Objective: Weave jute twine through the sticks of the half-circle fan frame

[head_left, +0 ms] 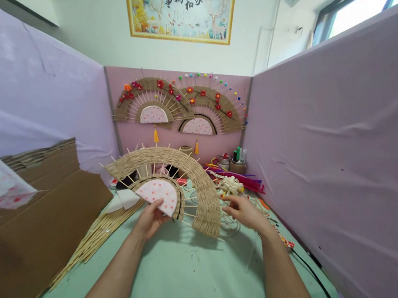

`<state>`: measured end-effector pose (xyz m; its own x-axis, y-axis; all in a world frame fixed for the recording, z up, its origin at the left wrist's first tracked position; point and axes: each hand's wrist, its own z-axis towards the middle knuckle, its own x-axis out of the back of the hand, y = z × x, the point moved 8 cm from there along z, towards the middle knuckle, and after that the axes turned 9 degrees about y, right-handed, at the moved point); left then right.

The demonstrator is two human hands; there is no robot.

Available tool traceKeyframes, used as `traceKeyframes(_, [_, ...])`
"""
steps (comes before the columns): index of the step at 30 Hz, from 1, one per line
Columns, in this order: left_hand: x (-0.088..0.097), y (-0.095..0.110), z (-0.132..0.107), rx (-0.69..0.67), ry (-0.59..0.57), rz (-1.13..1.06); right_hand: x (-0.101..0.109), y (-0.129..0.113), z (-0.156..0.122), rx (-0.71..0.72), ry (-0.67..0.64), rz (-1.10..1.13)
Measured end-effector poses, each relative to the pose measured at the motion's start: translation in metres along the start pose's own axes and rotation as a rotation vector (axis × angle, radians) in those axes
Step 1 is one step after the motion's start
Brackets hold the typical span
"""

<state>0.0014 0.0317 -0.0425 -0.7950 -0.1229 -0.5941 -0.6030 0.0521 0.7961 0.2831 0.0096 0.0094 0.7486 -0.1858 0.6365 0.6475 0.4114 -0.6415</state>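
A woven fan (204, 187) with thin stick ribs is tilted above the table. Its half-round base is covered in white cloth (159, 194) with pink dots, edged by a dark line. My left hand (152, 219) grips that base at its lower edge, thumb on the cloth and the other fingers behind. Just right of the fan's outer band, my right hand (240, 210) has its fingers bent and partly apart, with nothing visible in them. Whether a fingertip touches the band is hard to make out.
A green-covered table (187, 279) lies below. Cardboard (45, 215) and a bundle of thin sticks (95, 232) are at left. Coloured strips (240, 180), coiled cord (229, 184) and a pen pot (237, 166) sit behind. Two decorated fans (204, 94) hang on the pink board.
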Motion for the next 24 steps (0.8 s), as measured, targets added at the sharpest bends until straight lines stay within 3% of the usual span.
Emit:
traceKeyframes(10, [0.003, 0.01, 0.002, -0.042, 0.042, -0.113, 0.003, 0.006, 0.002, -0.005, 0.068, -0.045])
traceKeyframes(14, [0.002, 0.009, 0.001, -0.018, 0.034, -0.144, 0.001, -0.004, 0.002, 0.034, 0.018, 0.003])
traceKeyframes(24, [0.0, 0.009, -0.002, 0.04, 0.031, -0.223, -0.009, -0.017, -0.004, -0.054, -0.146, 0.189])
